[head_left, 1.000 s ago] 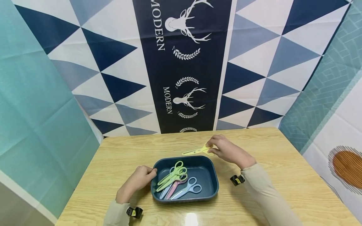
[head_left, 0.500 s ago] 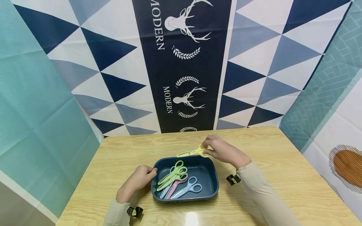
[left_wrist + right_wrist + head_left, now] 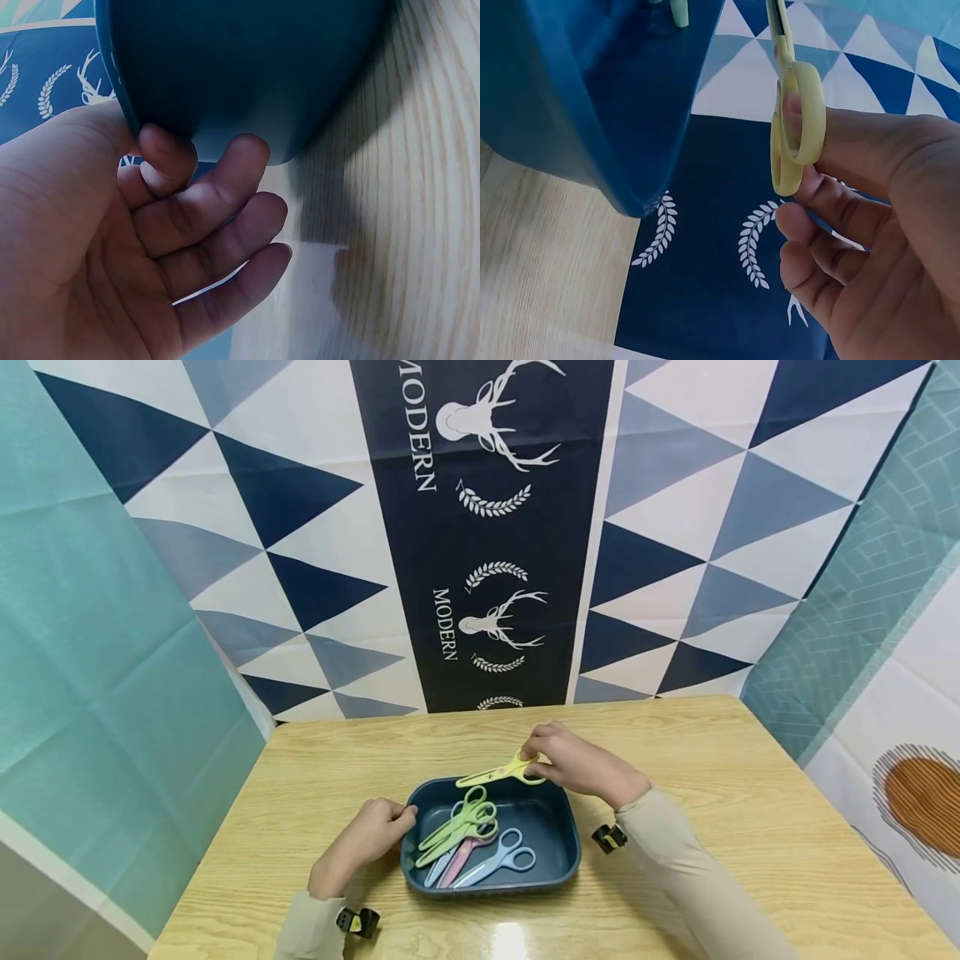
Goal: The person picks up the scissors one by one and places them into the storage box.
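A dark blue rectangular bin (image 3: 551, 843) stands on the table with several scissors in its left and middle part. Green scissors (image 3: 465, 831) lie on top of pink scissors (image 3: 463, 856), and light blue scissors (image 3: 495, 862) rest nearest the front wall. My left hand (image 3: 367, 835) pinches the bin's left rim, thumb over the edge and fingers against the outer wall (image 3: 225, 82). Yellow scissors (image 3: 498, 771) are pinched at the handles by my right hand (image 3: 573, 762). Their blades point left above the bin's back rim. In the right wrist view their handle loops (image 3: 802, 112) hang beside the bin.
The wooden table (image 3: 315, 768) extends around the bin on all sides. A patterned cloth (image 3: 495, 527) hangs behind the table's back edge. Teal cloth (image 3: 112, 652) hangs at the left. Each wrist carries a small black camera (image 3: 358, 922).
My right hand has moved left and slightly toward me, bringing the yellow scissors from behind the bin to above its back rim. The left hand and bin stay where they were.
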Tool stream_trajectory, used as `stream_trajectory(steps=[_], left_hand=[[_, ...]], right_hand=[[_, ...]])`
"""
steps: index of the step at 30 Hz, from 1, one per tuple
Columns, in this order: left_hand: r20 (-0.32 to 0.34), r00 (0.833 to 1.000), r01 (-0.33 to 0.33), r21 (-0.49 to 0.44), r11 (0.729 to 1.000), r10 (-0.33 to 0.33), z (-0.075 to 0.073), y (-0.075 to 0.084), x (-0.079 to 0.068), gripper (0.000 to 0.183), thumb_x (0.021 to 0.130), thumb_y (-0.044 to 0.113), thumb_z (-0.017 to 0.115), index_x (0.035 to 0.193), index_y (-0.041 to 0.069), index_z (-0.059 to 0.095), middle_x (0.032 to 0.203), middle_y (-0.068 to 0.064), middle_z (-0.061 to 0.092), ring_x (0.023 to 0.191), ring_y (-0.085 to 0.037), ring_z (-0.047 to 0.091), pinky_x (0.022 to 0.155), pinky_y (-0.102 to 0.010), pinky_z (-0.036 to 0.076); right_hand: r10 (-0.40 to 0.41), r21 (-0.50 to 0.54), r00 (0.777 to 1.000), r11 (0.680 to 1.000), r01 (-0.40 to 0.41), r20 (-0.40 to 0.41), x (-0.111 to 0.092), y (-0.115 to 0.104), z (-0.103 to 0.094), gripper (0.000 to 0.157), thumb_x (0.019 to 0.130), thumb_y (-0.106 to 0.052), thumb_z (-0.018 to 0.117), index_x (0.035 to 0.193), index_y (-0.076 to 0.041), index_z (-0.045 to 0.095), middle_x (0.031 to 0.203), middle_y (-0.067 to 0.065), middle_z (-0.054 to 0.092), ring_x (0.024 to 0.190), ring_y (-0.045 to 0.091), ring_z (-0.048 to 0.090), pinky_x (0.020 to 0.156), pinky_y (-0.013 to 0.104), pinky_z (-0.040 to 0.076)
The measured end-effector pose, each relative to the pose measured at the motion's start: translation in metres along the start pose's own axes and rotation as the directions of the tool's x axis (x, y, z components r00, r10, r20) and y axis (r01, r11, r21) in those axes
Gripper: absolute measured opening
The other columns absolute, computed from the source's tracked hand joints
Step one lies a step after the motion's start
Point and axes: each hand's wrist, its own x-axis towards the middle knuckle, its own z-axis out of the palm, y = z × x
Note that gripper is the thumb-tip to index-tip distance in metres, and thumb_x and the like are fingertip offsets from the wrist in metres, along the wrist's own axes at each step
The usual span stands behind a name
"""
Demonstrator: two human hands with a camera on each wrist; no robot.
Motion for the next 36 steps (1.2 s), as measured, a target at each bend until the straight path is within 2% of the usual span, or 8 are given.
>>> stream_trajectory(steps=[9, 21, 28, 36], left_hand=[[-0.003, 1.000, -0.001, -0.001, 1.000, 0.001, 0.000, -0.001, 0.000, 0.053, 0.107, 0.024, 0.051, 0.055, 0.018, 0.043, 0.049, 0.009, 0.040, 0.045, -0.004, 0.034, 0.049, -0.020, 0.032], [-0.001, 1.000, 0.009, -0.002, 1.000, -0.009, 0.000, 0.000, 0.000, 0.053, 0.107, 0.024, 0.051, 0.055, 0.017, 0.043, 0.050, 0.009, 0.040, 0.046, -0.005, 0.035, 0.048, -0.020, 0.031], [-0.001, 1.000, 0.020, 0.004, 1.000, -0.020, -0.001, 0.001, 0.000, 0.053, 0.106, 0.023, 0.051, 0.054, 0.017, 0.043, 0.049, 0.010, 0.041, 0.046, -0.005, 0.036, 0.049, -0.020, 0.031], [0.010, 1.000, 0.017, -0.004, 1.000, -0.017, -0.001, 0.000, 0.000, 0.053, 0.107, 0.023, 0.050, 0.055, 0.017, 0.044, 0.049, 0.009, 0.043, 0.045, -0.005, 0.037, 0.048, -0.020, 0.032]], right_hand=[[-0.015, -0.009, 0.999, 1.000, 0.016, 0.034, 0.003, -0.003, 0.003, 0.014, 0.095, -0.019, 0.074, 0.103, -0.008, 0.076, 0.103, 0.003, 0.069, 0.098, 0.019, 0.058, 0.088, 0.037, 0.053], [-0.052, -0.007, 0.998, 0.999, 0.052, 0.027, 0.006, -0.008, 0.010, 0.014, 0.094, -0.020, 0.075, 0.101, -0.008, 0.075, 0.101, 0.003, 0.068, 0.097, 0.020, 0.057, 0.089, 0.038, 0.052], [-0.086, 0.004, 0.996, 0.996, 0.086, 0.033, 0.009, -0.012, 0.013, 0.013, 0.094, -0.018, 0.075, 0.100, -0.007, 0.074, 0.100, 0.003, 0.068, 0.096, 0.019, 0.058, 0.094, 0.041, 0.050], [-0.103, 0.006, 0.993, 0.995, 0.103, 0.054, 0.014, -0.016, 0.017, 0.012, 0.095, -0.019, 0.075, 0.102, -0.009, 0.075, 0.102, 0.001, 0.068, 0.097, 0.018, 0.059, 0.089, 0.036, 0.051]])
